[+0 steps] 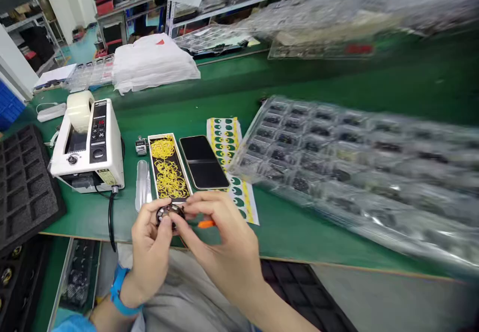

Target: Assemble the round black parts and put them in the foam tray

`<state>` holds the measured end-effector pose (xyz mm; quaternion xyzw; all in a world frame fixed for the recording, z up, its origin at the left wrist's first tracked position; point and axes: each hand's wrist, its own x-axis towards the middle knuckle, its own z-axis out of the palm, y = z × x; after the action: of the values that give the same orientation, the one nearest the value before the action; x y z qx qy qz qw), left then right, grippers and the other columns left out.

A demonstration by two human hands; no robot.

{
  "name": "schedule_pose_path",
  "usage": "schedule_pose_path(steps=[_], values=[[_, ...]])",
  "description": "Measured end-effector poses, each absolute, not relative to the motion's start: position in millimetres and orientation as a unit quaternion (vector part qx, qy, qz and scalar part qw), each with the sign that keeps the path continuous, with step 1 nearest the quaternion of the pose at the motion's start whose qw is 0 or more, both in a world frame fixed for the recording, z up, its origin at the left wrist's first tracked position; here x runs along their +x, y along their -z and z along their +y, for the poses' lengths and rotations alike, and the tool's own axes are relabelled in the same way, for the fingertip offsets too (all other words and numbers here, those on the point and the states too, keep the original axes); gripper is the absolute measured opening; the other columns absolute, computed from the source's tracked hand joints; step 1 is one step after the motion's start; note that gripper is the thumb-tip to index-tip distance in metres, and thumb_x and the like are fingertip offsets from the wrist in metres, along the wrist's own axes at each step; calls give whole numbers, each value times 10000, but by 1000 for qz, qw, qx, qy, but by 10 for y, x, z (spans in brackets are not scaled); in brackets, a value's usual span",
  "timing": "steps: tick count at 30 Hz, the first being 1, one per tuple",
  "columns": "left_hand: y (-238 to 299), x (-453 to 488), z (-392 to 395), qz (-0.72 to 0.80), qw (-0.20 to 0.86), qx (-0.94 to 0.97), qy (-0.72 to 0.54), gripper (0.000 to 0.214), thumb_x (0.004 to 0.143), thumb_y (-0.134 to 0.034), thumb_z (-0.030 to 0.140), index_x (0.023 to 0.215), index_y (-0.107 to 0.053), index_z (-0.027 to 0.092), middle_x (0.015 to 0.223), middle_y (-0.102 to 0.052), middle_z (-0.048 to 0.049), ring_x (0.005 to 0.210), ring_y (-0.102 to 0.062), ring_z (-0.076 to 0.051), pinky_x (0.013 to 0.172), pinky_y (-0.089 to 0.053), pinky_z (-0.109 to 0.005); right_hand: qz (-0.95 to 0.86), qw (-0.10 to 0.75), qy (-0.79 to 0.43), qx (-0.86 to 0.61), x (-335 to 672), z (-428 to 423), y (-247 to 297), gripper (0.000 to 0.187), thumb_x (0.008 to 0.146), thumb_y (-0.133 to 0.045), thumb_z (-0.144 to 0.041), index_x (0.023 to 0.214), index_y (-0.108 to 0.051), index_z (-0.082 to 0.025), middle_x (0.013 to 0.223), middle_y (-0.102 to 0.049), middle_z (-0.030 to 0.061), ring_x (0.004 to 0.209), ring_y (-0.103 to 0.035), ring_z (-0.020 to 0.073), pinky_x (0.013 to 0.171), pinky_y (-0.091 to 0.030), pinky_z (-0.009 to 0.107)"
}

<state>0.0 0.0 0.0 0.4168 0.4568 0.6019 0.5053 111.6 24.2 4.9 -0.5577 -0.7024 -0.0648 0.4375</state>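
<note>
My left hand [149,257] grips a small round dark metal part [170,215], perhaps a ring-shaped component, between thumb and fingers. My right hand [224,242] meets it from the right, fingertips at its edge, and an orange-handled tool [206,224] sticks out from those fingers. The tool's tip is hidden behind them. Just beyond the hands lies an open black box of yellow rubber rings [167,167]. A blue band circles my left wrist.
On the green bench are a white tape dispenser [88,145], a smartphone [203,162], a yellow-green sticker sheet [234,167], a clear plastic tube [142,184] and a tally counter [140,146]. A clear blister tray [348,162] lies right, a black foam tray [26,182] left.
</note>
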Motion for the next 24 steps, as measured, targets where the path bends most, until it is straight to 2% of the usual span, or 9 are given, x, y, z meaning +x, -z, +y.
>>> schedule_pose_path(steps=[4, 7, 9, 12, 14, 16, 18, 21, 24], values=[[18, 9, -17, 431, 509, 442, -599, 155, 946, -575, 290, 1065, -578, 191, 986, -673, -30, 882, -663, -70, 783, -554, -138, -717, 426, -59, -549, 1113, 299, -148, 177, 747, -548, -351, 821, -642, -220, 899, -540, -98, 867, -391, -276, 752, -322, -176], [19, -68, -5, 449, 490, 495, -559, 181, 975, -523, 315, 1104, -522, 189, 1061, -648, -39, 962, -638, -62, 858, -542, -155, -724, 433, -139, -519, 1150, 342, -149, 202, 797, -471, -302, 741, -647, -221, 894, -538, -98, 849, -392, -287, 748, -319, -181], [-19, -154, 41, 456, 480, 548, -511, 189, 990, -486, 325, 1109, -514, 181, 1079, -641, -45, 990, -628, -54, 848, -504, -107, -745, 446, -94, -488, 1190, 389, -150, 151, 767, -502, -224, 710, -631, -170, 891, -537, -85, 861, -363, -253, 760, -303, -136], [-133, -258, 166, 463, 401, 654, -444, 131, 977, -488, 239, 1037, -584, 172, 950, -649, -12, 891, -629, -42, 780, -474, -89, -770, 460, 30, -442, 1243, 462, -186, 58, 691, -580, -151, 705, -636, -159, 877, -538, -88, 913, -323, -186, 833, -235, -53], [-209, -274, 255, 458, 291, 706, -455, 137, 906, -547, 111, 966, -645, 186, 901, -637, 12, 859, -607, -46, 784, -467, -110, -761, 458, 94, -449, 1258, 460, -209, 84, 676, -616, -191, 750, -653, -186, 896, -544, -103, 939, -324, -159, 871, -194, -21], [-254, -244, 318, 455, 227, 704, -495, 143, 836, -596, 70, 850, -676, 188, 822, -606, 13, 795, -565, -57, 727, -451, -125, -735, 478, 128, -464, 1255, 387, -192, 195, 668, -638, -245, 860, -639, -206, 953, -550, -111, 981, -360, -147, 911, -207, -8], [-261, -183, 342, 489, 280, 637, -526, 49, 804, -636, 149, 755, -641, 153, 738, -585, -4, 719, -544, -77, 663, -444, -146, -711, 530, 126, -445, 1248, 263, -125, 274, 680, -614, -230, 954, -594, -226, 972, -551, -89, 997, -392, -134, 934, -232, 17], [-231, -70, 320, 538, 451, 489, -519, 218, 736, -677, 272, 724, -507, 136, 675, -598, -29, 628, -552, -92, 592, -452, -159, -712, 574, 132, -383, 1277, 112, -4, 290, 699, -529, -160, 943, -623, -286, 882, -536, -44, 935, -385, -130, 919, -210, 67], [-219, 44, 274, 507, 547, 421, -516, 347, 707, -718, 302, 763, -410, 152, 645, -600, -21, 540, -524, -67, 526, -430, -134, -709, 545, 170, -415, 1357, 132, 26, 294, 710, -527, -164, 946, -626, -309, 1014, -552, -82, 969, -399, -128, 932, -232, 62]])
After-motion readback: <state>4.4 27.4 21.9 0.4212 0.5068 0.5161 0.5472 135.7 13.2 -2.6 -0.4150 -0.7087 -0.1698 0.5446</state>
